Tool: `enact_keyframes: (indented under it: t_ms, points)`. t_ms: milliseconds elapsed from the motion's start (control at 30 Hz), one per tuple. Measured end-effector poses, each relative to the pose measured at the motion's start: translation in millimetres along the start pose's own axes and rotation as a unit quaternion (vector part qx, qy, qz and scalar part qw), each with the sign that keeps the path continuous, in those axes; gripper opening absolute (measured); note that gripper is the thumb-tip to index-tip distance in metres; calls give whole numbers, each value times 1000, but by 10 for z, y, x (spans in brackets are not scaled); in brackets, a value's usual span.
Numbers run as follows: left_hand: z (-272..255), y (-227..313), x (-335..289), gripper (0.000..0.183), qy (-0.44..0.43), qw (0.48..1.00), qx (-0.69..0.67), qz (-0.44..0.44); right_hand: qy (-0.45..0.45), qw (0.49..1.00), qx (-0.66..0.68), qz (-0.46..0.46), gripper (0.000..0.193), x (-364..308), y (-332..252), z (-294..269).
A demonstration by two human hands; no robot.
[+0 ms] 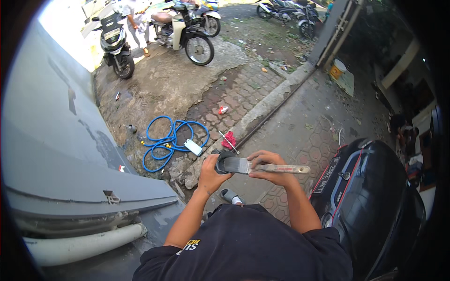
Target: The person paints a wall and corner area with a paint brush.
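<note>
My left hand (212, 173) is wrapped round a small dark, round container (219, 163), held up in front of my chest. A wide flat paintbrush (285, 168) lies sideways in my right hand (266, 161). Its long pale, worn handle points right, and its broad grey head reaches left to the container. Whether the brush's tip dips inside or rests on the rim, I cannot tell. The fingers of my right hand grip the brush where handle and head meet. What the container holds is hidden.
A coiled blue hose (161, 143) lies on the ground ahead, with a white box-like object (193, 147) on it. Pinkish-red cord (228, 140) lies near my hands. A grey wall (56, 122) rises left; a black car (375, 196) stands right. Motorcycles (199, 49) and a person (133, 23) are farther off.
</note>
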State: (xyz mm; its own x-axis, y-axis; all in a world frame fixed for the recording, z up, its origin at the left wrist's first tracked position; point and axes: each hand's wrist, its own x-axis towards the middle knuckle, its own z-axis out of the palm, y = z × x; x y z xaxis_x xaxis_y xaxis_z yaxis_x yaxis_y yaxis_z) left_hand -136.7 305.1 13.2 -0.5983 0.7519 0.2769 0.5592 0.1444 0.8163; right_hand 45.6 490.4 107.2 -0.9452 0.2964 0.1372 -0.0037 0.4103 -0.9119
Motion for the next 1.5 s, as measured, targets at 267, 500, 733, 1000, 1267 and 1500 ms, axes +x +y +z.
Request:
enact_keyframes:
  t_ms: [267, 500, 733, 1000, 1267, 1500]
  points:
    - [-660, -106, -716, 66, 86, 993, -15, -76, -122, 987, -53, -89, 30, 410, -297, 737]
    - [-1313, -331, -1345, 70, 217, 964, 41, -149, -260, 949, -57, -168, 27, 957, -666, 1483]
    - [-1627, -354, -1942, 71, 331, 915, 112, -200, -314, 907, -63, -274, 28, 1167, -1104, 2201]
    - [-1735, -381, -2742, 74, 429, 852, 85, -289, -446, 804, -100, -379, 24, 1154, -1483, 3087]
    - [-1547, -375, -3374, 85, 469, 792, 127, -370, -376, 838, -90, -385, 28, 1297, -1744, 4142]
    - [-1338, -344, -3524, 87, 488, 762, 131, -405, -408, 806, -179, -389, 25, 1457, -1422, 4986]
